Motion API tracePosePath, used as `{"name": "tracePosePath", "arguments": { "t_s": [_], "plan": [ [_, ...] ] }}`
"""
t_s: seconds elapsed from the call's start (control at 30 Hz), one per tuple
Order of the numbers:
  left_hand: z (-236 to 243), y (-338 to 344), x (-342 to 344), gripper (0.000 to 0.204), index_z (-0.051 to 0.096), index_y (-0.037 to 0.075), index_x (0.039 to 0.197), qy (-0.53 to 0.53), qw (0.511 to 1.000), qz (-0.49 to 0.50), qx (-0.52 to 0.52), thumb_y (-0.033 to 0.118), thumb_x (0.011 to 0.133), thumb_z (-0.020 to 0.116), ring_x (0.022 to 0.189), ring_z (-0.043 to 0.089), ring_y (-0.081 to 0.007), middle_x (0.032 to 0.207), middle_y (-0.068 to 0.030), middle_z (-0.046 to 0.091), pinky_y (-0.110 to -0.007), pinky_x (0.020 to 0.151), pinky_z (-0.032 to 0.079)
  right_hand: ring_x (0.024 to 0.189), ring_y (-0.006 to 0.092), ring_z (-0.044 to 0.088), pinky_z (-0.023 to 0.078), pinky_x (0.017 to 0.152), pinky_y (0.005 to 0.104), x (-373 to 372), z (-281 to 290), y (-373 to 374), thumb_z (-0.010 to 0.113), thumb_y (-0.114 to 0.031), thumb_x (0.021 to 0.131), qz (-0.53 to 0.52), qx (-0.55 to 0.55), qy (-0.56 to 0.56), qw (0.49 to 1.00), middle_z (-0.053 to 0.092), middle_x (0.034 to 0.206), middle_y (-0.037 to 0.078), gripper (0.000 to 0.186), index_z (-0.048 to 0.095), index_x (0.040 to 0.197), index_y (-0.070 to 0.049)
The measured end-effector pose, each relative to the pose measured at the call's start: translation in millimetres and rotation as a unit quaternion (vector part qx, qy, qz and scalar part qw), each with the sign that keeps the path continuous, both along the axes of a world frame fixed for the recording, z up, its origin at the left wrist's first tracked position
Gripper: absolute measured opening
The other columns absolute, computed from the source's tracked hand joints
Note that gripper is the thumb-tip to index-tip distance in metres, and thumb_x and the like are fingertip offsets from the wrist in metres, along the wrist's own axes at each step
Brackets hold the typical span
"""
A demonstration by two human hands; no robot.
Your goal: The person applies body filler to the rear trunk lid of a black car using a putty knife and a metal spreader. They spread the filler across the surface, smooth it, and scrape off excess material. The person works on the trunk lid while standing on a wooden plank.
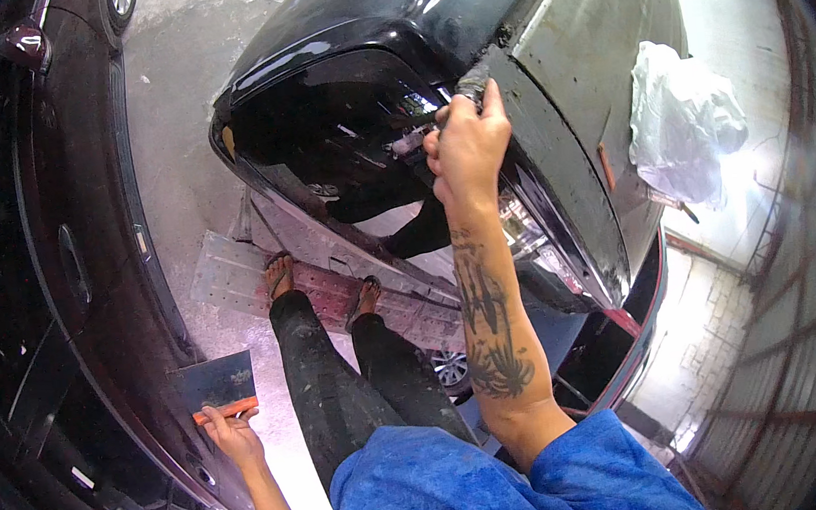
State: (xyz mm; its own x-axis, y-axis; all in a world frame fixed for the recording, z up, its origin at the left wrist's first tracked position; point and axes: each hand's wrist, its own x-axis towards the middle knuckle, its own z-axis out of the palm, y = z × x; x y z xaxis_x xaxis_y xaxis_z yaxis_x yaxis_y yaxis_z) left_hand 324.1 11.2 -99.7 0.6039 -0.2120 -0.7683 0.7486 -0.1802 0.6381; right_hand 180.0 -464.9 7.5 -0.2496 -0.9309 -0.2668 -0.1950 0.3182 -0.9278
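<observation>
My right hand (466,143) grips a putty scraper (474,81) smeared with dark grey paste, at the edge where the glossy black body panel (351,15) of a vehicle meets a matte grey section (606,1). Its fingers hide much of the tool. Dark smears run along that edge. Low at the left, away from the panel, my left hand (232,431) holds a wide, flat putty spreader (212,381) by its orange handle.
A dark car (38,277) stands close at my left. My sandalled feet are on a perforated metal plank (224,276) beside the vehicle. A crumpled white plastic bag (680,123) lies on the grey section at right. Corrugated metal wall (795,342) is at far right.
</observation>
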Motion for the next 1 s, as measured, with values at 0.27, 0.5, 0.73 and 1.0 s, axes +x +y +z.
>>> {"name": "tracePosePath", "arguments": {
  "t_s": [0.27,0.5,0.73,1.0],
  "plan": [
    [6.8,-4.6,15.7,0.034,0.039,0.01,0.122,-0.026,0.999,0.008,-0.035,0.037,0.103,0.046,0.068,0.068,-0.0217,0.093,-0.0088,0.057,-0.034,0.048,0.06,0.098,0.0298,0.063,0.048,0.09,0.0355,-1.0,-18.6,-28.9,0.044,-0.005,0.087,-0.048,-0.019,0.154,0.987,0.062,0.109,0.028,0.056,0.036,0.138,0.017],
    [12.7,-12.9,9.1,0.033,0.04,0.01,0.119,-0.022,0.999,0.035,-0.033,0.037,0.103,0.048,0.067,0.067,-0.022,0.091,-0.0089,0.059,-0.034,0.049,0.06,0.054,0.0187,0.055,0.048,0.051,0.0347,-1.8,-5.3,-42.7,0.044,-0.005,0.086,-0.027,-0.044,0.164,0.985,0.062,0.08,0.015,0.053,0.041,0.134,0.015],
    [15.5,-20.6,2.7,0.033,0.04,0.009,0.118,-0.024,0.998,0.056,-0.035,0.037,0.103,0.047,0.067,0.067,-0.022,0.091,-0.0086,0.059,-0.034,0.05,0.059,0.038,0.0129,0.045,0.033,0.031,0.0306,-4.7,12.7,-47.2,0.042,-0.006,0.088,-0.009,-0.024,0.065,0.998,0.046,0.056,0.003,0.04,0.047,0.126,0.004],
    [11.9,-19.0,2.9,0.032,0.041,0.007,0.116,-0.023,0.997,0.05,-0.048,0.036,0.103,0.046,0.063,0.068,-0.0229,0.089,-0.0091,0.059,-0.034,0.048,0.059,0.045,0.0124,0.049,0.031,0.032,0.0249,-29.7,50.1,-97.1,0.045,-0.009,0.089,0.009,-0.009,0.082,0.997,0.054,0.074,0.007,0.006,0.044,0.093,-0.005]
  ]
}}
